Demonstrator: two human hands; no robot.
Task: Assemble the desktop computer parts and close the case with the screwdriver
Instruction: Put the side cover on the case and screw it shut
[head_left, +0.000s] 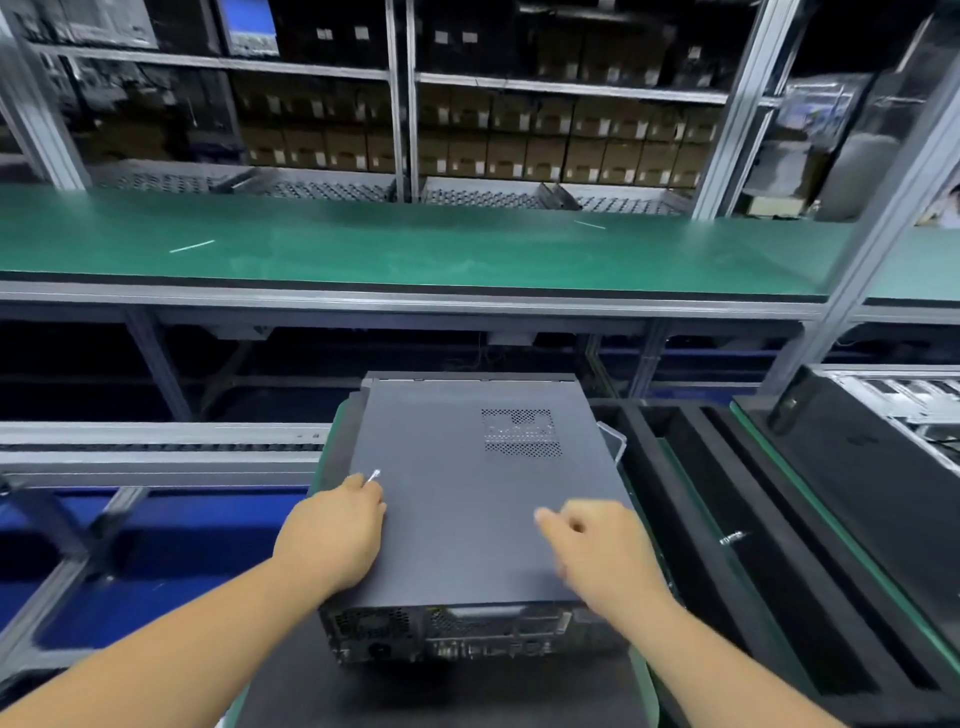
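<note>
Nearest: a dark, matte pad (291, 691) with a green edge, flat under the work.

On the pad: a desktop computer case (467, 499), lying on its side, dark grey sheet metal with a smooth, dull finish and a boxy rectangular shape. Its side panel is in place on top and carries a rectangular patch of perforated vent holes (521, 432) toward the far right. The rear panel faces the person, showing a mesh grille, a power socket and a row of ports, all blurred.

Left hand (332, 540): resting on the panel's near-left area, fingers curled and closed on a small silvery item (374, 475) whose tip pokes out; too small to identify.

Right hand (597, 551): over the near-right part of the panel, fingers loosely bent and holding nothing; motion-blurred, so contact with the panel cannot be told.

Right of the case: black foam trays (727, 499) with long parallel slots, soft-looking and matte, and further right another dark case (857, 467).

Left: a roller conveyor rail (156, 447) of pale metal above blue panels.

Beyond: a long green tabletop (415, 249), smooth, on an aluminium frame.

Farthest: metal shelving (400, 104) stacked with brown cardboard cartons (545, 150) and dark boxes.
</note>
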